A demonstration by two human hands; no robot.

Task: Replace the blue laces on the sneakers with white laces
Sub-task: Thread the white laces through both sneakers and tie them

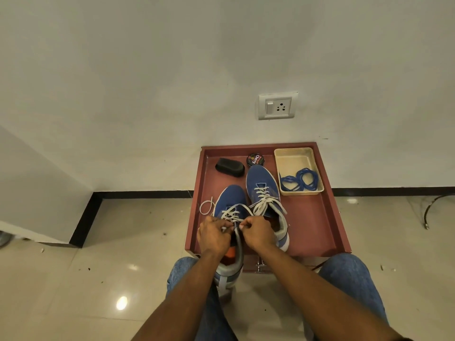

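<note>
your left hand (213,235) and right hand (258,233) each pinch a white lace end (242,226) on the near blue fabric sneaker (230,201), lower centre; coiled blue laces (300,181) in beige tray (290,156).

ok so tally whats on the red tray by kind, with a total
blue sneakers: 2, left and right
shoe polish tin: 1
black shoe brush: 1
cream tray: 1
bundle of blue laces in the cream tray: 1
total: 6
</note>
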